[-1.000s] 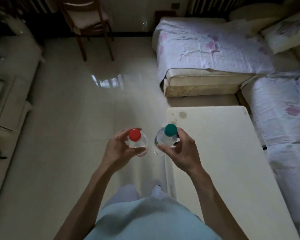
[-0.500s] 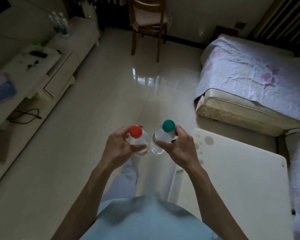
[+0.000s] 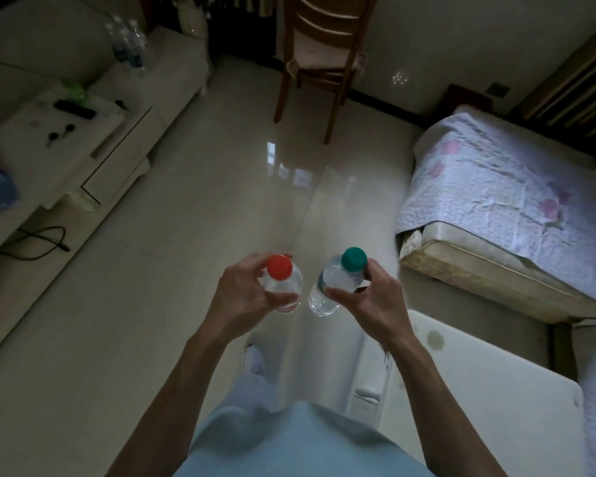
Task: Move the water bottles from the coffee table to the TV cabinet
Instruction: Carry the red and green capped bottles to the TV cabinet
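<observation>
Our left hand [image 3: 241,297] grips the red-capped bottle [image 3: 283,282] and our right hand [image 3: 369,304] grips the green-capped bottle [image 3: 338,287], both held upright above the floor [image 3: 186,270]. The coffee table [image 3: 479,401] sits lower right; the TV cabinet [image 3: 124,108], bearing other bottles [image 3: 128,46], stands far left.

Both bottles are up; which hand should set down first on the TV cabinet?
Probably the left hand. It holds the red-capped bottle on the side nearer the TV cabinet; the right hand with the green-capped bottle is on the coffee table side.
</observation>
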### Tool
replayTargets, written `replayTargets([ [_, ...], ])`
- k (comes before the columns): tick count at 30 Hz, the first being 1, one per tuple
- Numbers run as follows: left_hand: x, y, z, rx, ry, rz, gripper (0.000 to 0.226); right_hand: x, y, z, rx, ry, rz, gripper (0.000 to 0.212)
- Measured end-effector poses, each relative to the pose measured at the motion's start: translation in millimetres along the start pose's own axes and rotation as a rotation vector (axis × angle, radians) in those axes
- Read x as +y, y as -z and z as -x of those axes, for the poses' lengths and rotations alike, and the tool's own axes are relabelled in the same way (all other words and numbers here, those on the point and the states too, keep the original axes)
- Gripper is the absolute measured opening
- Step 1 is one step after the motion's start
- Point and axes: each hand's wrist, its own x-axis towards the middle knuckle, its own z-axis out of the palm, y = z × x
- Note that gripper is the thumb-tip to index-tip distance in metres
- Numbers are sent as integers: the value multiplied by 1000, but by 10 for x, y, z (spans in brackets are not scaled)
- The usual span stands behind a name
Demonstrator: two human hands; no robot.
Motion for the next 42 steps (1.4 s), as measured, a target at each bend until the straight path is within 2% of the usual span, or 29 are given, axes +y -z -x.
replayTargets([
  [9, -171, 620, -690, 107, 13, -6, 64, -546, -371, -880, -43, 44, 8, 56],
  [18, -314, 863, -1326, 228, 126, 30, 62, -875, -715, -1689, -206, 141, -22, 67],
  [24, -197, 1049, -1993, 313, 164, 19, 60, -1166, -787, -2573, -299, 223, -45, 71],
  [29, -89, 1238, -2649, 358, 195, 22, 62, -1482, -853, -3370, -376, 338, -30, 61],
  [32, -71, 1327, -3003, 396, 221, 6, 62, -1594, -921, -3806, -417, 369, -49, 67],
  [37, -117, 1515, -3411, 417, 277, 4, 60, -1764, -1087, -4316, -429, 420, 4, 67],
  [42, -267, 1780, -3742, 412, 338, 33, 61, -1939, -1388, -4740, -517, 404, 66, 70],
])
